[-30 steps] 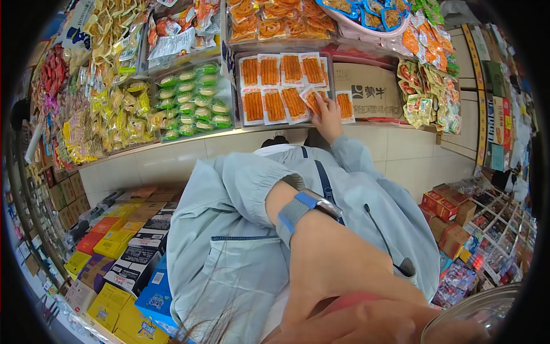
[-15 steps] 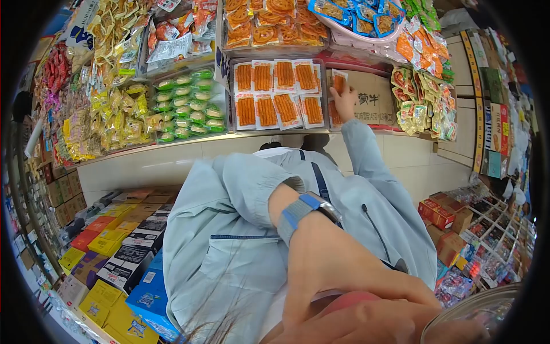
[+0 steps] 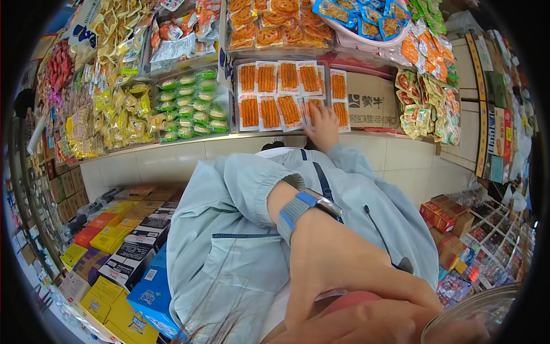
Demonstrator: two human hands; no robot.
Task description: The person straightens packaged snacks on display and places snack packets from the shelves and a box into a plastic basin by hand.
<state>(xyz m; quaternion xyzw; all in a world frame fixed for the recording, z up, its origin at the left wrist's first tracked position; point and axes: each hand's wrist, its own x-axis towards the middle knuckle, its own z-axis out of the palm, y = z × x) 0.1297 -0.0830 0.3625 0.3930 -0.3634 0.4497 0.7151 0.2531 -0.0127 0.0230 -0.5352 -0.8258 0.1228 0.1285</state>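
Several clear packets of orange-red snack sticks [image 3: 287, 77] lie in rows in a display bin. My right hand [image 3: 324, 129] reaches over the bin's front edge, its fingers stretched out onto a front-row packet [image 3: 309, 104] and partly covering it. That packet lies flat among the others. Just right of the hand, two more packets [image 3: 338, 85] form a separate column beside a brown cardboard sheet [image 3: 369, 97]. My left hand [image 3: 349, 261], with a blue-grey watch band [image 3: 295, 213] at its wrist, rests against my chin with thumb and forefinger apart. Its other fingers are hidden.
Green-wrapped snacks [image 3: 192, 106] fill the bin to the left. Behind are orange snack packs [image 3: 275, 26] and a pink basket [image 3: 395, 39] of blue packets. Gold packets [image 3: 421, 103] lie to the right. Stacked boxes [image 3: 117, 298] stand at lower left.
My right hand has let go of a snack packet, which now lies flat in the right column. The hand has moved left and toward me, onto a front-row packet. My left hand stays put.
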